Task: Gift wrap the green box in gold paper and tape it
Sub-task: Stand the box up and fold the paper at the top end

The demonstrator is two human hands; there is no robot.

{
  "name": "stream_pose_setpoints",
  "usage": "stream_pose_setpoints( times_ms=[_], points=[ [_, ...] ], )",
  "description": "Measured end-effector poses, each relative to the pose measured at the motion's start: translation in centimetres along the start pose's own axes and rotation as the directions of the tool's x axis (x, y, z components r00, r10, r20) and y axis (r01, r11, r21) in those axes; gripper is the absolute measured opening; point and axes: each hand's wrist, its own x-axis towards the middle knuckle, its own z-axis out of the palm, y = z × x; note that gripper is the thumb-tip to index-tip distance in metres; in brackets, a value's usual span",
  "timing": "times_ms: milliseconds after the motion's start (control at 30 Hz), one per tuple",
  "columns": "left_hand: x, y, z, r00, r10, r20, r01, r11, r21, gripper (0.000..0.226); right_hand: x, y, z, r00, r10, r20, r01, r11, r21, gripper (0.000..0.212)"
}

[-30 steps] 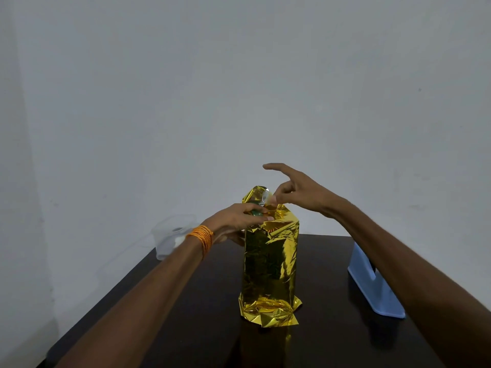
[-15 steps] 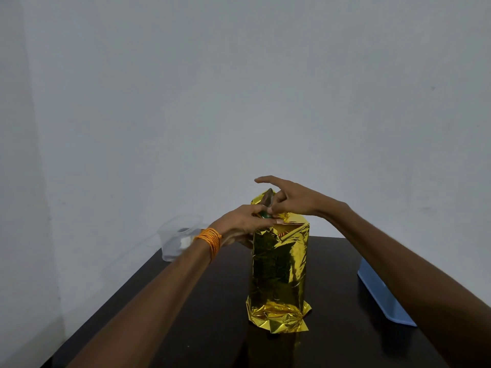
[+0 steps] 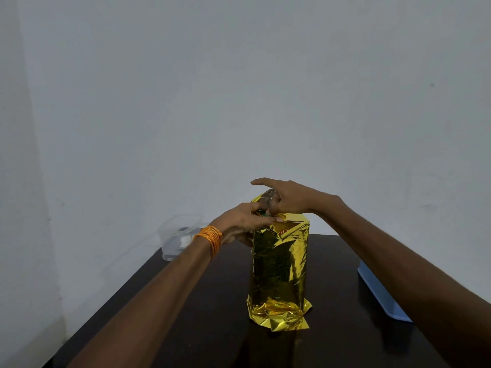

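Box [image 3: 280,264], gold-wrapped, upright, mid-table [image 3: 186,328]. Left hand [image 3: 243,221] grips box top, fingers laid across fold. Right hand [image 3: 291,199] pinches raised flap [image 3: 265,200], index finger extended.

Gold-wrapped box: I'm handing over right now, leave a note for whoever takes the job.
Left hand: grip on the top of the gold-wrapped box, which stands upright on the table.
Right hand: pinches the raised top flap, index finger stretched out.
Done: sides wrapped, bottom end folded under.
Left: fold the flap down over the green sliver that shows, then tape it. Whether the other seams are taped cannot be seen.
Nearby: clear container far left, blue tray right.
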Motion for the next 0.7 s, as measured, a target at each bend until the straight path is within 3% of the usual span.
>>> stream_pose_setpoints(
  times_ms=[433,633,700],
  points=[
    [-0.4,0.4,0.2,1.000,-0.002,-0.017,0.002,1.000,0.001,0.063,0.4,0.3,-0.3,0.992,0.100,-0.073,-0.106,0.990,-0.090,0.092],
    [-0.4,0.4,0.0,1.000,0.008,-0.021,-0.008,1.000,0.022,0.059,0.5,0.5,-0.2,0.977,0.139,-0.160,-0.172,0.961,-0.217,0.101],
    [-0.3,0.2,0.0,0.999,0.014,-0.031,-0.013,1.000,0.025,0.055,0.0,1.1,0.1,0.970,0.144,-0.195,-0.180,0.967,-0.182,0.100]
  ],
)
